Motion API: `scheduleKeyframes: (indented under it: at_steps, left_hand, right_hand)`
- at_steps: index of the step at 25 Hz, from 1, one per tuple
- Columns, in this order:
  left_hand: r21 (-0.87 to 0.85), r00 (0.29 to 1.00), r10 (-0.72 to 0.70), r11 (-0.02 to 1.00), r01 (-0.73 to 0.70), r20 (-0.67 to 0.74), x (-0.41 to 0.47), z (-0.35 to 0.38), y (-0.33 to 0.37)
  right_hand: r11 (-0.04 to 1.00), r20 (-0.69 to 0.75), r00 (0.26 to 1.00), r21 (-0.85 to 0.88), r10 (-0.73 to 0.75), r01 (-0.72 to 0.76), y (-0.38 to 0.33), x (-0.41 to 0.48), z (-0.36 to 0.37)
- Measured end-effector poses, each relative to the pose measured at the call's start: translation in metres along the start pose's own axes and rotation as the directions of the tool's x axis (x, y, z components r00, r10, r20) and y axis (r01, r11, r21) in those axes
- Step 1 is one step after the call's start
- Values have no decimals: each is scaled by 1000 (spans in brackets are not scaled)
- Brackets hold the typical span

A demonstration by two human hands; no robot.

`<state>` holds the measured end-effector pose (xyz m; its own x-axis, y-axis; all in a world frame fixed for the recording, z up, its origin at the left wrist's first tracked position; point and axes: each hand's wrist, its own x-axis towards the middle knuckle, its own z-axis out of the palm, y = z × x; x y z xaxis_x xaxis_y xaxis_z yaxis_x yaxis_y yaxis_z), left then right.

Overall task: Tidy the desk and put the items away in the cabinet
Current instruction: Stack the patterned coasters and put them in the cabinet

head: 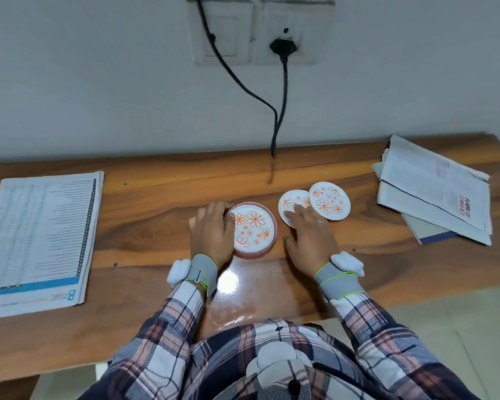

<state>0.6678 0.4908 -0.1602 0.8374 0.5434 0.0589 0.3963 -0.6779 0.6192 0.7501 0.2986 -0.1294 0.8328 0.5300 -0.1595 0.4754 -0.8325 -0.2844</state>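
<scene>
A round pink coaster holder (254, 254) stands on the wooden desk (156, 215), with a white coaster with orange flowers (251, 228) on top. My left hand (212, 232) curls around the holder's left side. Two loose white floral coasters lie to the right: one (292, 204) partly under my fingers, the other (329, 200) overlapping it. My right hand (311, 233) lies flat with straight fingers touching the nearer loose coaster.
A newspaper (38, 241) lies at the desk's left. A pile of papers and booklets (436, 192) sits at the right. Black cables (277, 119) hang from wall sockets (254, 33) down to the desk's back edge.
</scene>
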Motion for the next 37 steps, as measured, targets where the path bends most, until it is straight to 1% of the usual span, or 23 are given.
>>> scheduleKeyframes:
  at_steps: [2, 5, 9, 10, 12, 13, 14, 15, 16, 17, 18, 19, 21, 23, 27, 28, 30, 32, 33, 34, 35, 36, 37]
  left_hand:
    - [4, 1000, 2, 1000, -2, -11, 4, 3, 5]
    - [1, 1000, -5, 1000, 5, -26, 5, 4, 5]
    - [-40, 999, -17, 999, 15, -40, 2, 3, 3]
    - [-47, 997, -44, 998, 41, -59, -3, 0, -1]
    - [-75, 997, -49, 996, 45, -58, -5, 1, 3]
    - [-82, 997, -53, 996, 48, -61, -6, 1, 4]
    - [-88, 996, -59, 995, 54, -66, -7, 1, 6]
    - [-102, 994, -71, 993, 62, -81, -7, 0, 7]
    - [-132, 992, -87, 988, 74, -93, -7, -1, 8]
    - [-173, 989, -106, 981, 88, -101, -7, -2, 8]
    - [-223, 986, -130, 969, 104, -106, -7, -2, 8]
    - [-258, 983, -147, 959, 116, -105, -7, -3, 7]
    - [-239, 985, -145, 964, 118, -97, -7, -2, 7]
    - [-191, 989, -114, 977, 95, -92, -5, -2, 8]
    - [-65, 991, -116, 992, 111, -67, -3, 3, 10]
    - [-63, 989, -128, 990, 124, -68, -2, 7, 13]
    - [-63, 988, -138, 989, 133, -71, 0, 13, 20]
    - [-56, 993, -104, 993, 101, -50, 3, 22, 33]
    - [-54, 996, -81, 995, 79, -32, 5, 27, 41]
    - [-53, 998, -59, 997, 58, -14, 7, 33, 47]
    - [-51, 999, -36, 998, 36, 2, 10, 39, 54]
    - [-48, 1000, -24, 999, 24, 9, 12, 43, 59]
    - [-46, 1000, -22, 999, 23, 6, 13, 45, 60]
  right_hand:
    - [999, -1, 1000, 17, -27, 27, 10, -6, 2]
    - [994, -85, 995, 98, -48, 56, 7, -4, -1]
    - [994, -83, 993, 61, -85, 90, 3, -5, -3]
    - [990, -85, 990, 81, -108, 115, -2, -4, -4]
    - [969, -150, 987, 226, -65, 98, -5, -2, -17]
    - [945, -204, 977, 303, -67, 128, -10, 1, -24]
    - [925, -253, 961, 328, -111, 193, -16, 1, -32]
    - [916, -277, 939, 285, -204, 283, -23, 1, -38]
    - [903, -266, 910, 207, -319, 377, -31, 0, -40]
    - [884, -216, 882, 126, -419, 451, -39, -2, -38]
    - [867, -137, 865, 61, -484, 495, -46, -6, -33]
    - [856, -60, 855, 13, -515, 517, -48, -9, -26]
    - [847, 26, 849, -60, -528, 528, -46, -10, -13]
    - [845, 15, 846, -50, -532, 532, -40, -9, -10]
    - [827, 11, 830, 94, -558, 555, -32, -8, -10]
    - [831, -9, 842, 154, -539, 534, -27, -9, -11]
    - [862, -131, 893, 231, -431, 450, -12, -8, -17]
    - [920, -291, 914, 187, -284, 345, 13, -2, -24]
    - [951, -337, 917, 146, -212, 273, 28, 3, -26]
    - [979, -335, 933, 103, -133, 176, 45, 7, -28]
    - [997, -282, 959, 57, -38, 56, 63, 9, -28]
    - [998, -200, 978, 10, 59, -58, 76, 10, -26]
    - [990, -128, 983, -23, 134, -138, 85, 10, -21]
